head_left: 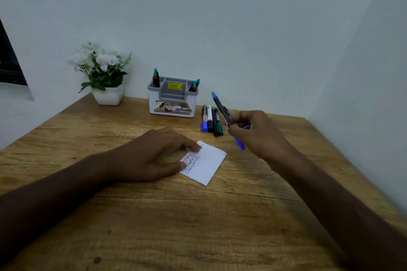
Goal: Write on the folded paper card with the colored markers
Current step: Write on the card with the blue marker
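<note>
On a wooden desk [154, 215], nearest the viewer, a folded white card [209, 165] lies flat with lines of handwriting at its left edge. One of the hands, the left hand [154, 156], rests on that edge, fingers fairly straight, pinning it down. To the right, raised above the desk, the right hand [255, 134] grips a dark pen [221, 108] (its tip end looks blue and blurred). Farther back lie three capped markers [210, 120], then a white organizer [172, 100] holding more pens, and a potted white flower [103, 72] by the wall.
</note>
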Demonstrator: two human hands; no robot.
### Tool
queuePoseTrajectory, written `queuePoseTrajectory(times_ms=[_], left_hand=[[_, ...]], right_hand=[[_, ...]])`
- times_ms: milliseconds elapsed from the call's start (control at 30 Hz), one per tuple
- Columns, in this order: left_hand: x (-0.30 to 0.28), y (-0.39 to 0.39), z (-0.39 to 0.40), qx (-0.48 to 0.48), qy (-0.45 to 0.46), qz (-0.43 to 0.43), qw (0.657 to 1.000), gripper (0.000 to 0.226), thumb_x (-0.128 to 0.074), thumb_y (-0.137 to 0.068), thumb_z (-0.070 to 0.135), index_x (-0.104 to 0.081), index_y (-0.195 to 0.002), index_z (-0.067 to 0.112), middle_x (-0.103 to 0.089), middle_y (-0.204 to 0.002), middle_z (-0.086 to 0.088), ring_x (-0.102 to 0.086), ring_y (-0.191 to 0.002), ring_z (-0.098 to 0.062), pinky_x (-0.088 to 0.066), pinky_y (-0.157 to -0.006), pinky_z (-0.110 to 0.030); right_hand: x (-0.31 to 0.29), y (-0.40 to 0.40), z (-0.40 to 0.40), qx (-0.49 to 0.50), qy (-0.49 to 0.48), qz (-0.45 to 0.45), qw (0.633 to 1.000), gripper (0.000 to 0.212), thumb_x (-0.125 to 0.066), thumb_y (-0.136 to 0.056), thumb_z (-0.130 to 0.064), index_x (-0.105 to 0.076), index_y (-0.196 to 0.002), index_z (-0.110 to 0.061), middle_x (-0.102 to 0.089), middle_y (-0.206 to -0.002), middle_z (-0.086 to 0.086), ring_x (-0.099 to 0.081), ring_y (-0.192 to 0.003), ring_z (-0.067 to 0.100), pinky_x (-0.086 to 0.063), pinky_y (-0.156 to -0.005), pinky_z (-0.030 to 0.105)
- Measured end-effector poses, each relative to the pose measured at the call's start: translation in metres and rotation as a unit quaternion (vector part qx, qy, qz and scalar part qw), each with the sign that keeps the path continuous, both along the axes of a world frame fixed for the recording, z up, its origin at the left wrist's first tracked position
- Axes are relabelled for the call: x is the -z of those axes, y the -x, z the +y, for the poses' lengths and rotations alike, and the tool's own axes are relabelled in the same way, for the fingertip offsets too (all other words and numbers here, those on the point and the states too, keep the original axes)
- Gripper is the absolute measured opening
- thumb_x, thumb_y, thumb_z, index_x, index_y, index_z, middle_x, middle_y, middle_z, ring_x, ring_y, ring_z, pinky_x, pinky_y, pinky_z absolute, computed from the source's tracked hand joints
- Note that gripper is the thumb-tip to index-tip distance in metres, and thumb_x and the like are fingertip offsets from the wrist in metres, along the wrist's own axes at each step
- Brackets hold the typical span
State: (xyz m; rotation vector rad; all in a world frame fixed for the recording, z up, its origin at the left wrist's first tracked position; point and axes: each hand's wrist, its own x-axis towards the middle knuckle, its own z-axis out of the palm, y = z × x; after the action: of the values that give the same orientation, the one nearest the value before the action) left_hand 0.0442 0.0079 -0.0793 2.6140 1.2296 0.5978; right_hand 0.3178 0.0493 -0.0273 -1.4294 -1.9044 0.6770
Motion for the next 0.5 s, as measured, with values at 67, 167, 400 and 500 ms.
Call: queuePoseTrajectory(times_ms=[67, 167, 400, 500], left_hand=[[-0.001, -0.002, -0.001, -0.027, 0.017, -0.014, 0.999, 0.056, -0.069, -0.098, 0.041, -0.046, -0.148, 0.045, -0.059, -0.135, 0.031, -0.052, -0.126, 0.011, -0.038, -0.099, -0.008], [-0.002, -0.009, -0.003, -0.049, 0.005, -0.032, 0.998, 0.047, -0.061, -0.1, 0.05, -0.048, -0.145, 0.044, -0.063, -0.127, 0.026, -0.057, -0.116, 0.008, -0.043, -0.092, -0.015], [-0.002, -0.02, -0.007, -0.089, -0.058, 0.046, 0.993, 0.027, -0.025, -0.104, 0.063, -0.048, -0.099, 0.049, -0.061, -0.084, 0.015, -0.054, -0.078, -0.005, -0.05, -0.069, -0.041], [0.0, -0.019, -0.007, -0.11, -0.045, 0.052, 0.992, 0.042, -0.014, -0.103, 0.065, -0.05, -0.099, 0.044, -0.057, -0.086, 0.014, -0.051, -0.081, -0.004, -0.049, -0.069, -0.038]], right_hand=[[0.012, 0.01, -0.011, -0.067, 0.085, 0.151, 0.983, 0.012, -0.072, -0.094, -0.009, -0.076, -0.104, -0.015, -0.078, -0.102, 0.017, -0.073, -0.086, 0.017, -0.064, -0.085, 0.04], [0.03, 0.024, -0.021, -0.101, 0.112, 0.217, 0.965, 0.019, -0.081, -0.091, -0.011, -0.075, -0.109, -0.011, -0.081, -0.102, 0.012, -0.079, -0.093, 0.022, -0.065, -0.086, 0.036], [0.038, 0.028, -0.029, -0.137, 0.084, 0.248, 0.956, 0.019, -0.077, -0.094, -0.022, -0.081, -0.111, -0.014, -0.084, -0.101, 0.0, -0.079, -0.096, 0.01, -0.06, -0.082, 0.016], [0.038, 0.028, -0.029, -0.163, 0.12, 0.314, 0.928, 0.024, -0.068, -0.1, -0.015, -0.076, -0.116, 0.001, -0.083, -0.102, 0.016, -0.08, -0.092, 0.021, -0.065, -0.084, 0.025]])
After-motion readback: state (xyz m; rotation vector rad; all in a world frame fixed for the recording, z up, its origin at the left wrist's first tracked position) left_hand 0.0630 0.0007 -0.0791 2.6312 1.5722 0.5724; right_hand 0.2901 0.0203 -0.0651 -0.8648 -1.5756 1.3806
